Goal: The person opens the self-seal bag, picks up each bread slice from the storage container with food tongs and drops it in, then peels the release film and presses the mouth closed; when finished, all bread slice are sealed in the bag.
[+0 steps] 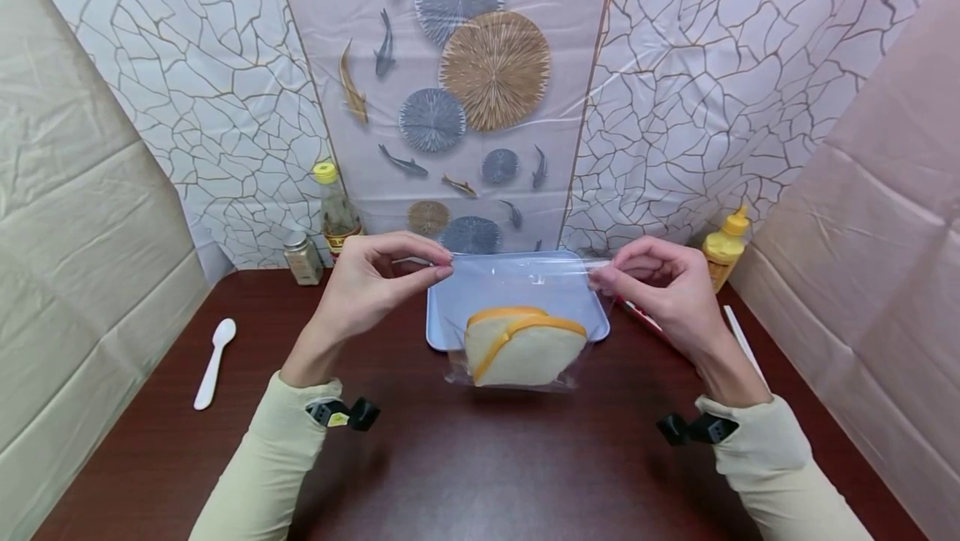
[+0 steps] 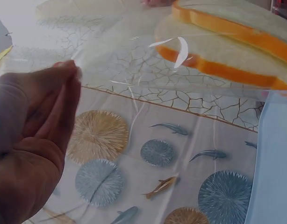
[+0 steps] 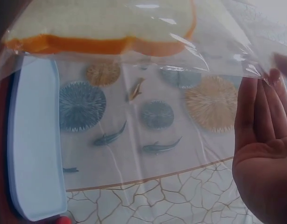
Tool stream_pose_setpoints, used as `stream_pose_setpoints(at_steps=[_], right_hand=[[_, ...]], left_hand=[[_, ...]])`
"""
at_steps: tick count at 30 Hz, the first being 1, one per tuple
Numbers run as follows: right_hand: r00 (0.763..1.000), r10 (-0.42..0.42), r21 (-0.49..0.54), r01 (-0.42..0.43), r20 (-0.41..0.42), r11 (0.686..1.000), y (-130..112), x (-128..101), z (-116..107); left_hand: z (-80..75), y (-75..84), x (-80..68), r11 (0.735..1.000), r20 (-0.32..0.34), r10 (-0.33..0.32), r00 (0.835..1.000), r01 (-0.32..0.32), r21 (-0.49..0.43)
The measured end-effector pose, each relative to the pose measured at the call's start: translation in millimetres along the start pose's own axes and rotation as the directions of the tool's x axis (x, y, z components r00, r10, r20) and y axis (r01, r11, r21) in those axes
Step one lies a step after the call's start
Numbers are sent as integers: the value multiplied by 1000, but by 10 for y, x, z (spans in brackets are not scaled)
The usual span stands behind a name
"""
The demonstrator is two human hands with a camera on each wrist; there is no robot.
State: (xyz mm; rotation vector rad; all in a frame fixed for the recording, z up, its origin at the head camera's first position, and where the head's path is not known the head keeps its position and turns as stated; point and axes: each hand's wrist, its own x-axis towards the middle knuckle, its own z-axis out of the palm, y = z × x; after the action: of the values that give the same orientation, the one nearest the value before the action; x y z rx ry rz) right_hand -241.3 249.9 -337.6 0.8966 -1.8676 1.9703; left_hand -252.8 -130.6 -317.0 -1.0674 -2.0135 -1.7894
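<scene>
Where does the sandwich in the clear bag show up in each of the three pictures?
Head view: the sandwich hangs low in the middle, inside the clear bag, in front of the blue tray.
Left wrist view: the sandwich is at the top right.
Right wrist view: the sandwich runs along the top left.
Shared landmark: the blue tray.
</scene>
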Motion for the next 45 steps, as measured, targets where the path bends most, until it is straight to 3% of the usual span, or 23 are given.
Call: stream_pose_setpoints(at_steps=[3,11,15,20,24,29,34,37,40,42,45], right_hand=[[999,42,-122,-45,-22,992,-26,7,4],[999,18,-191,-23,-26,981,-50,29,66],[1000,-18,-221,14,-17,975,-32,41,147],[999,-35,-250,29,-20,968,26,116,324],[998,-58,-224,51,-26,973,82,217,513],[999,-31,-101,28,-31,994,233,337,809],[992,124,109,-125,13,986,426,406,1182],[977,210,164,-214,46,963,559,466,1434],[956,289,144,-293,50,945,810,554,1719],[937,349,110,-350,32,930,1052,609,1916],[902,431,59,-431,-1,901,1453,666,2167]], left_hand=[[-18,-16,8,1000,-14,-3,1000,3,20],[-14,-32,32,988,-74,45,996,-34,149],[-62,-4,19,978,-93,16,996,4,207],[-193,14,-15,947,-154,2,988,47,317],[-361,-14,-37,956,-141,-23,990,63,286],[-620,-71,-123,985,-71,-126,989,133,106],[-1008,2,-366,978,-15,-208,978,208,-6],[-1265,58,-502,969,-37,-244,969,245,32],[-1495,-39,-577,927,-113,-313,943,329,177],[-1635,-221,-633,866,-176,-373,911,410,285],[-1782,-611,-748,780,-244,-461,853,520,347]])
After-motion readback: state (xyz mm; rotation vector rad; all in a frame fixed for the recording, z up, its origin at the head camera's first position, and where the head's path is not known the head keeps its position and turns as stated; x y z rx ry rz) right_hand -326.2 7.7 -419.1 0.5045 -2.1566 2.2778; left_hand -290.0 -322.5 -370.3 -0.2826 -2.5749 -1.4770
